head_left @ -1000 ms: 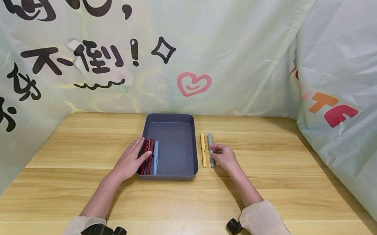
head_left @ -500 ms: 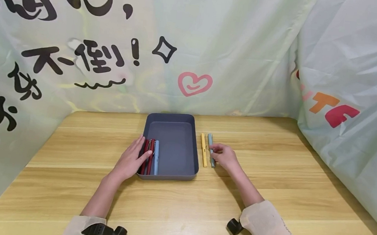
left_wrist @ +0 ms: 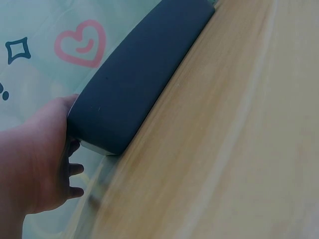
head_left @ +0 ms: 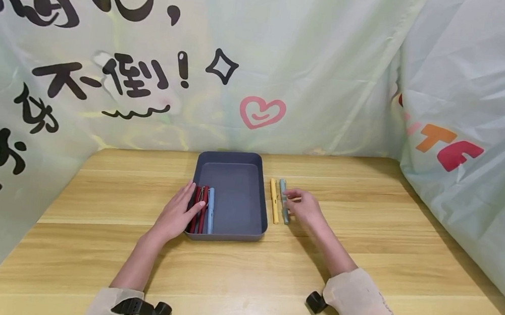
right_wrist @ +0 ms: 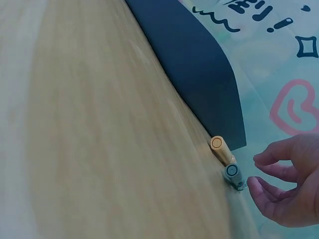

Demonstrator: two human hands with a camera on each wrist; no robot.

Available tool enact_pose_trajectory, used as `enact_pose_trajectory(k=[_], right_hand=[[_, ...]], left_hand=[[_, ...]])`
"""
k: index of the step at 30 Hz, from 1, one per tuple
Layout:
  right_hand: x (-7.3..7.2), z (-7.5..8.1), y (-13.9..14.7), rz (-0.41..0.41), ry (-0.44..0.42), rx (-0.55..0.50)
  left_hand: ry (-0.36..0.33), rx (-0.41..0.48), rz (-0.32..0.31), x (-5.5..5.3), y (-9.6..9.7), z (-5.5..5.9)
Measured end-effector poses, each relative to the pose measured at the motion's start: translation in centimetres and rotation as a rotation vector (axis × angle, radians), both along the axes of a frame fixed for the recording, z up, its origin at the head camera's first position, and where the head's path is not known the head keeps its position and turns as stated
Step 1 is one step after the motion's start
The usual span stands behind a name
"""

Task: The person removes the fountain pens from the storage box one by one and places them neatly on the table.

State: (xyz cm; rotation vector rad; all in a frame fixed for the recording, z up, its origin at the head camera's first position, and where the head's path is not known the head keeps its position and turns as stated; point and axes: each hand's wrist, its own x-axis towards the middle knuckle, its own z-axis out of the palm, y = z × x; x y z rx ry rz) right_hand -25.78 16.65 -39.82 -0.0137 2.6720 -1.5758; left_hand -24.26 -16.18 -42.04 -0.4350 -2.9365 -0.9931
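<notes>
A dark blue-grey tray (head_left: 241, 197) lies on the table, its left wall held by my left hand (head_left: 175, 215), thumb over the rim and fingers along the outside. Inside along that wall lie two red pens (head_left: 202, 218) with wire clips and a light blue pen (head_left: 210, 212). Right of the tray a yellow pen (head_left: 274, 200) and a grey-blue pen (head_left: 283, 188) lie side by side. My right hand (head_left: 306, 208) hovers at the grey-blue pen's right side. In the right wrist view its thumb and fingers (right_wrist: 271, 152) are spread apart with nothing between them.
The wooden table (head_left: 240, 288) runs back to a printed cloth backdrop (head_left: 324, 73). Another cloth (head_left: 477, 148) hangs along the right side. A black wrist strap mount (head_left: 142, 310) sits on the left sleeve, another black mount (head_left: 316, 302) beside the right sleeve.
My right fingertips have drawn slightly right, away from the grey-blue pen. The left hand, tray and pens keep their places; the head view has shifted a little.
</notes>
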Motion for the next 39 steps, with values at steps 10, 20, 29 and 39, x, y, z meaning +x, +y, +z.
enact_pose_trajectory(k=[10,20,29,39], right_hand=[[0.7,1.8,-1.2,0.064,0.122,0.067],[1.2,2.9,-3.9,0.116,0.156,0.076],[1.3,3.4,-6.7,0.207,0.216,0.15],[1.2,3.4,-10.0,0.314,0.215,0.219]], left_hand=[[-0.009,0.003,0.003,-0.1,0.1,0.0],[0.004,0.002,0.006,-0.2,0.1,-0.2],[0.0,0.002,0.014,0.0,0.0,-0.1],[-0.017,0.005,0.024,0.0,0.1,0.0]])
